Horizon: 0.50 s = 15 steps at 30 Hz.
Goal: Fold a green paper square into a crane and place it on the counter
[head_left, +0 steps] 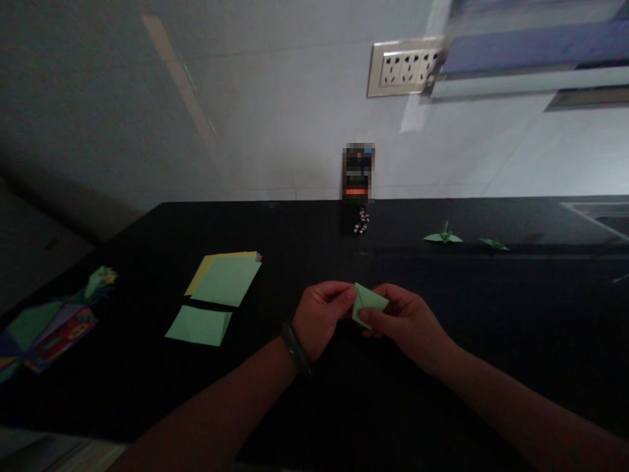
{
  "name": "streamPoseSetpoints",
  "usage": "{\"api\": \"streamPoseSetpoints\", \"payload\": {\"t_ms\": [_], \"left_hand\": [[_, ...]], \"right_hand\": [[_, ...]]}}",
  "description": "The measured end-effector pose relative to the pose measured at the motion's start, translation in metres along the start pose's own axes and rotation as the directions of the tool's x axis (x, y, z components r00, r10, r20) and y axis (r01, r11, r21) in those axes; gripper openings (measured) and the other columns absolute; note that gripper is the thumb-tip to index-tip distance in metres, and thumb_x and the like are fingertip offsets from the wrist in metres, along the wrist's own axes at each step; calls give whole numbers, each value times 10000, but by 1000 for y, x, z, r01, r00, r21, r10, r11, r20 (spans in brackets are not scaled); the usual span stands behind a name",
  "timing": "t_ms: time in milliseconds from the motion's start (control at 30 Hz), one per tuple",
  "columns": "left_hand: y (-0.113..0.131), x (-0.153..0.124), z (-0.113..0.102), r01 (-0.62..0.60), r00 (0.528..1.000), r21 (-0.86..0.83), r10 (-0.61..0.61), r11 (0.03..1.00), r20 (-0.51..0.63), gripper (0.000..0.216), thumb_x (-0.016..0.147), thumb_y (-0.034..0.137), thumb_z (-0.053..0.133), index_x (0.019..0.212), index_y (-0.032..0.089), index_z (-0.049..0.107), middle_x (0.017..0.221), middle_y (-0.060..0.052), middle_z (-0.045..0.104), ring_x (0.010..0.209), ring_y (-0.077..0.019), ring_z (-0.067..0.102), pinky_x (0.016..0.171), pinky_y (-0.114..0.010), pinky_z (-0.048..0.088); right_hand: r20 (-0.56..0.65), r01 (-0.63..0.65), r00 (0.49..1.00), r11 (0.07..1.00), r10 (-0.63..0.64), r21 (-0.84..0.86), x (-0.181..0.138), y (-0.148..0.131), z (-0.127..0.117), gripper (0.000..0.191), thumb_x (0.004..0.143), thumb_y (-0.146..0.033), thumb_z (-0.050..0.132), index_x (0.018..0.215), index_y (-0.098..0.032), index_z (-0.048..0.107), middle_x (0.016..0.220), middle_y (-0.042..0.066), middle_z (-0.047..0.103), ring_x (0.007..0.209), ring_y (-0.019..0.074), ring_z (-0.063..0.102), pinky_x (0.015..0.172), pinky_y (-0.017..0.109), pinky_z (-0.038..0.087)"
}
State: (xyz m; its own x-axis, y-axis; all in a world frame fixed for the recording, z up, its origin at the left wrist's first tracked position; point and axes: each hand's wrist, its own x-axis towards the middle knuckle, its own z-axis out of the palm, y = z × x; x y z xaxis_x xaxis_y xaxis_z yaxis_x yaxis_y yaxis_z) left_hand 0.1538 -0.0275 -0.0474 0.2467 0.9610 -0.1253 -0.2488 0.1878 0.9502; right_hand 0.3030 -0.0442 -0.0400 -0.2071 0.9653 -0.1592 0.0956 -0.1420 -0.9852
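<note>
Over the middle of a black table [442, 367], both my hands hold a small folded piece of green paper [367, 303]. My left hand [322, 318], with a dark band on its wrist, pinches the paper's left edge with curled fingers. My right hand [405, 321] grips its right side, thumb on top. The paper is folded to a pointed shape and is held a little above the tabletop.
A stack of green and yellow paper sheets [226, 278] and a single green sheet [199, 326] lie to the left. Colourful paper items [46, 331] sit at the far left edge. Two folded green paper cranes [443, 236] [493, 244] rest at the back right. A phone [358, 176] leans on the wall.
</note>
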Motion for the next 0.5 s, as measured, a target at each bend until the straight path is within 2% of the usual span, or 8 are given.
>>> {"api": "streamPoseSetpoints", "payload": {"t_ms": [100, 200, 367, 500], "left_hand": [[3, -1, 0, -52, 999, 198, 52, 979, 1, 189, 706, 305, 635, 745, 123, 666, 624, -2, 604, 562, -93, 505, 555, -221, 404], [3, -2, -1, -73, 997, 316, 63, 946, 44, 196, 733, 311, 598, 753, 124, 653, 625, -5, 591, 563, -95, 492, 543, -220, 390], [0, -2, 0, 1, 997, 303, -26, 953, 78, 239, 746, 350, 568, 793, 129, 643, 619, -2, 566, 540, -99, 481, 532, -235, 389], [-1, -2, 0, 26, 997, 283, -47, 959, 69, 247, 755, 355, 556, 783, 129, 649, 613, 0, 551, 535, -94, 462, 534, -234, 377]], "right_hand": [[-58, 132, 988, 971, -146, -199, 0, -1, -2, 138, 710, -301, 608, 690, -170, 568, 584, -24, 536, 519, 86, 501, 477, 204, 409], [-102, 178, 972, 947, -211, -269, 1, -2, -4, 132, 745, -305, 564, 742, -176, 589, 629, -7, 557, 546, 97, 504, 486, 211, 421], [-130, 150, 971, 934, -201, -325, 1, -1, -5, 131, 755, -279, 540, 724, -171, 606, 600, -5, 567, 518, 97, 497, 469, 208, 408], [-146, 153, 966, 929, -212, -336, 2, 1, -4, 125, 743, -285, 557, 714, -175, 608, 597, -5, 578, 522, 102, 509, 471, 211, 408]]}}
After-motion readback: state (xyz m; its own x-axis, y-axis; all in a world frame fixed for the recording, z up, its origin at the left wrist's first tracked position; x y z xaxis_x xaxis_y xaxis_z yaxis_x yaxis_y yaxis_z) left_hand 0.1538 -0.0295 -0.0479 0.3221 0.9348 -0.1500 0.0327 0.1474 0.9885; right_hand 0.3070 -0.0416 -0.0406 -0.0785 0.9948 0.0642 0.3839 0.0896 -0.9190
